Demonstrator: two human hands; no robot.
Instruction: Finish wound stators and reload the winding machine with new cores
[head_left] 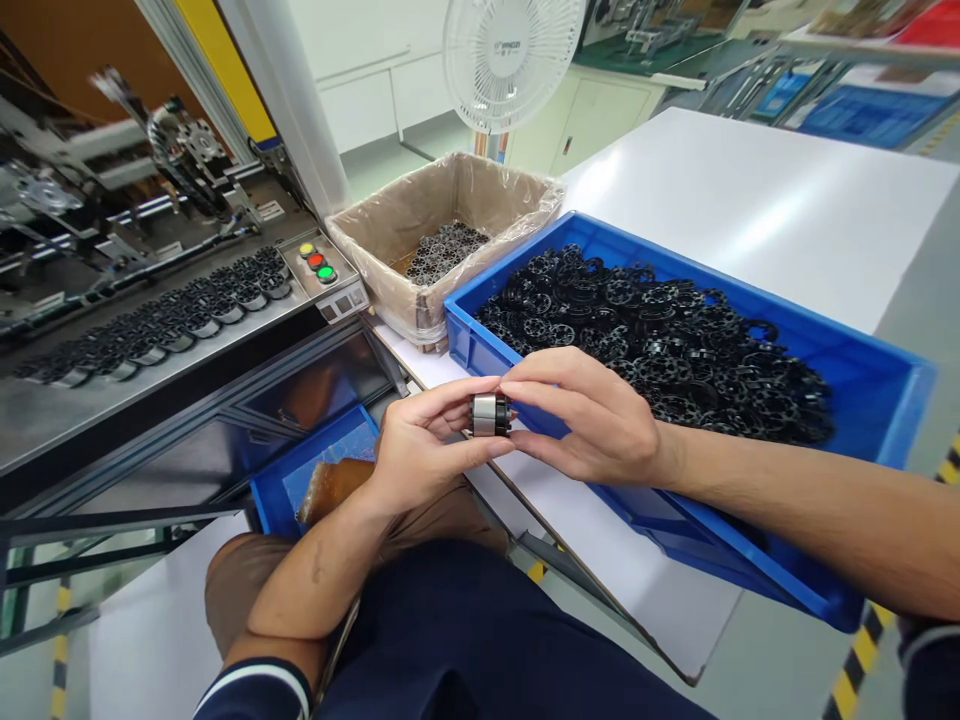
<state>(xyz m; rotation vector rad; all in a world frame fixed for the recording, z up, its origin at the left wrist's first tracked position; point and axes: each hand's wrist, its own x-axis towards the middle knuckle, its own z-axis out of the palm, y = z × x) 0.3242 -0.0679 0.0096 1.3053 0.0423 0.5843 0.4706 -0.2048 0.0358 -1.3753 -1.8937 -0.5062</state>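
While between hands [420, 440] [604, 420], silver-banded part [486, 415]

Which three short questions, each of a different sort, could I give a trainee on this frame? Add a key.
1. What is at the fingertips of the left hand and the right hand?
A) a yellow screwdriver
B) a small silver-and-black cylindrical part
C) a red cup

2. True or false: the white round-caged fan stands beyond the tan box lined with clear plastic.

3. Fill in: the grey metal control panel carries a round yellow button, a round red button and a round ____ button.

Key: 1 B; 2 true; 3 green.
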